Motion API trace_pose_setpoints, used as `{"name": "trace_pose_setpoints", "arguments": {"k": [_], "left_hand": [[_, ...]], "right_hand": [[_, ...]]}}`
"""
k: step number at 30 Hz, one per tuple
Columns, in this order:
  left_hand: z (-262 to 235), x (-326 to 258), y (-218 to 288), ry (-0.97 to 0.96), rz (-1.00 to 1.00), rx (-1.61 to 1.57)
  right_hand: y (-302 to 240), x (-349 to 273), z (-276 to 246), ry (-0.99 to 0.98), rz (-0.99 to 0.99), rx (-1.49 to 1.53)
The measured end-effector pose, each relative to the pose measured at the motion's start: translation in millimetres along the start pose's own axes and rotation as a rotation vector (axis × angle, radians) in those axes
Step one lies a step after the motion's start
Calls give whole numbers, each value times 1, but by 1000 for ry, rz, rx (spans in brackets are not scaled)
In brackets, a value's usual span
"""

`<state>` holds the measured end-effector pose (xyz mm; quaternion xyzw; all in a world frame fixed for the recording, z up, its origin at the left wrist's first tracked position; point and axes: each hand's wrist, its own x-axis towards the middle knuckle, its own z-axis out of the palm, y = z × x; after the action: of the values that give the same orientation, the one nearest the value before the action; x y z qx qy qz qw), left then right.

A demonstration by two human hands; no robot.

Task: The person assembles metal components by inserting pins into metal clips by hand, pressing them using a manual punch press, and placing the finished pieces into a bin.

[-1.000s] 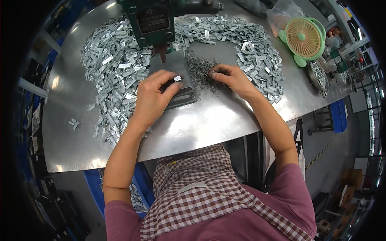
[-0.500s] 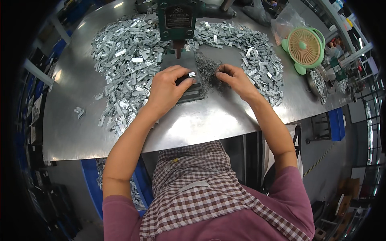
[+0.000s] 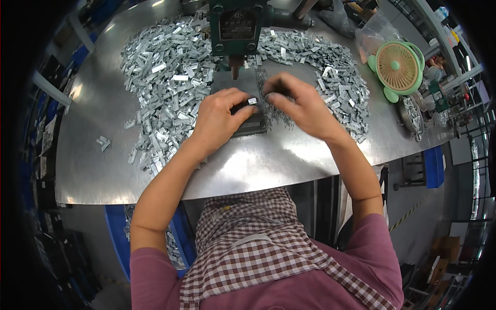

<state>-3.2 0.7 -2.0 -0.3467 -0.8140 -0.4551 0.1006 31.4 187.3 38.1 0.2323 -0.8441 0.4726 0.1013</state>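
My left hand [image 3: 221,118] is closed, pinching a small shiny metal block [image 3: 252,101] between thumb and fingers above the dark steel base [image 3: 250,125] of a green press [image 3: 236,23]. The press's ram [image 3: 236,67] points down just beyond that hand. My right hand [image 3: 302,106] hovers close to the block's right, slightly blurred. Its thumb and forefinger are bent together; whatever lies between the tips is too small to make out. Beneath it spreads a heap of thin dark pin-like pieces [image 3: 279,120], partly covered by the hand.
Large piles of small metal blocks lie left [image 3: 165,88] and right [image 3: 343,93] of the press on the steel table [image 3: 248,168]. A green fan [image 3: 395,66] and a metal bowl of parts [image 3: 412,114] stand at right. A blue bin [image 3: 118,235] sits below the front edge.
My right hand has moved left from the heap of thin pieces toward the small block. My left hand still pinches the block. The whole view has shifted slightly.
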Motion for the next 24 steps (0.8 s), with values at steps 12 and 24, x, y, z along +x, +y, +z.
{"name": "trace_pose_setpoints", "arguments": {"k": [12, 24], "left_hand": [[-9, 2, 6, -17, -18, 43], [-5, 6, -47, -113, -127, 5]], "right_hand": [[-6, 6, 9, 21, -189, -188], [32, 46, 27, -136, -505, -642]]}}
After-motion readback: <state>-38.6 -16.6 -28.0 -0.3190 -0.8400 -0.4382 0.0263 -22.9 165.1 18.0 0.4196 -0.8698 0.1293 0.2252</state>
